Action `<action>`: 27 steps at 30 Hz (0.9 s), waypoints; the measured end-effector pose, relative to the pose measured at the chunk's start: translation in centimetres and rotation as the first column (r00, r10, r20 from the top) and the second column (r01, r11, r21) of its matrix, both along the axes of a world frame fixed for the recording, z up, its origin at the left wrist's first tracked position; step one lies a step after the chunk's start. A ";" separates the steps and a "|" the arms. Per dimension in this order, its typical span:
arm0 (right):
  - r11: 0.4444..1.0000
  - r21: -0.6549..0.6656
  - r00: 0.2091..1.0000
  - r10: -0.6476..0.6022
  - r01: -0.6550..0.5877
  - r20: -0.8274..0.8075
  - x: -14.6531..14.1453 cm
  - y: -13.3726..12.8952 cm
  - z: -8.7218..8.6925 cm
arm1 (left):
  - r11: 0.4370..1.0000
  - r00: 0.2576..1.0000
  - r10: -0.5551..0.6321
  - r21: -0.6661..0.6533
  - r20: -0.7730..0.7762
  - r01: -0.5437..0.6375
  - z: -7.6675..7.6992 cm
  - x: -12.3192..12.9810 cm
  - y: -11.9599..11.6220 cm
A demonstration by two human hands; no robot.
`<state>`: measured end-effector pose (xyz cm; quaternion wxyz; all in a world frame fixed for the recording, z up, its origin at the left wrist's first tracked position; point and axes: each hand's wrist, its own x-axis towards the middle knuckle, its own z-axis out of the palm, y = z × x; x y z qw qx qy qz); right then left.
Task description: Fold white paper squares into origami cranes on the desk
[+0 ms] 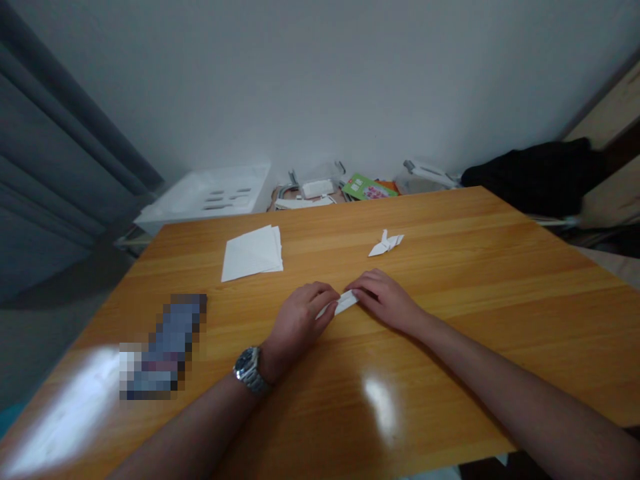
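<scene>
A narrow strip of folded white paper lies on the wooden table between my two hands. My left hand, with a metal watch on its wrist, pinches the strip's left end between thumb and fingers. At the other end, my right hand is closed over the paper with its fingertips on it. Both ends of the strip are partly hidden under my fingers. Just beyond my right hand sits a folded white paper bird.
A stack of white paper sheets lies at the back left of the table. Nearer on the left is a blurred-out, phone-like object. Behind the table's far edge are a white tray, a green booklet and a black cloth.
</scene>
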<state>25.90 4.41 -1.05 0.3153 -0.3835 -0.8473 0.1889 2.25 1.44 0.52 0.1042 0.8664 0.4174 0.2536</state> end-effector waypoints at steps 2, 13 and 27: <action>1.000 0.018 1.000 -0.011 0.011 0.013 0.0 0.2 -0.2 | 0.999 0.999 -0.034 0.014 -0.030 0.035 -0.1 0.0 0.0; 0.998 0.043 0.999 -0.044 0.045 -0.029 -0.3 0.5 -1.0 | 1.000 0.982 -0.008 -0.005 -0.188 0.007 0.0 0.2 -0.2; 0.980 0.113 0.986 0.158 -0.162 0.048 -0.3 0.2 -0.8 | 0.999 0.995 0.054 0.001 -0.089 -0.054 -0.5 -0.2 0.3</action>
